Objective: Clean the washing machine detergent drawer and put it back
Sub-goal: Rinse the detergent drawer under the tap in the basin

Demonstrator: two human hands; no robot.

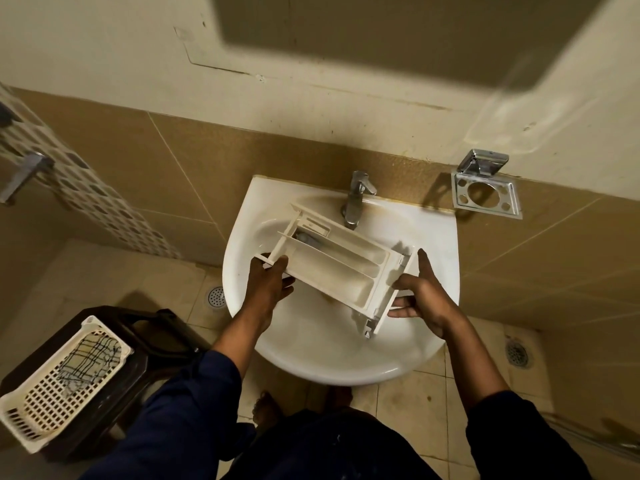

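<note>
A white plastic detergent drawer (337, 263) with long compartments is held level over the white wall-mounted sink (242, 237), its open side up. My left hand (268, 284) grips the drawer's rear left end from below. My right hand (420, 294) holds the front panel end at the right, thumb and fingers spread along the panel. The chrome tap (356, 199) stands just behind the drawer, with no water visibly running.
A chrome soap holder (486, 194) is fixed to the tiled wall right of the sink. A dark stool (157, 336) at lower left carries a white perforated basket (57, 382) with a checked cloth. Floor drains (216, 296) sit left and right below.
</note>
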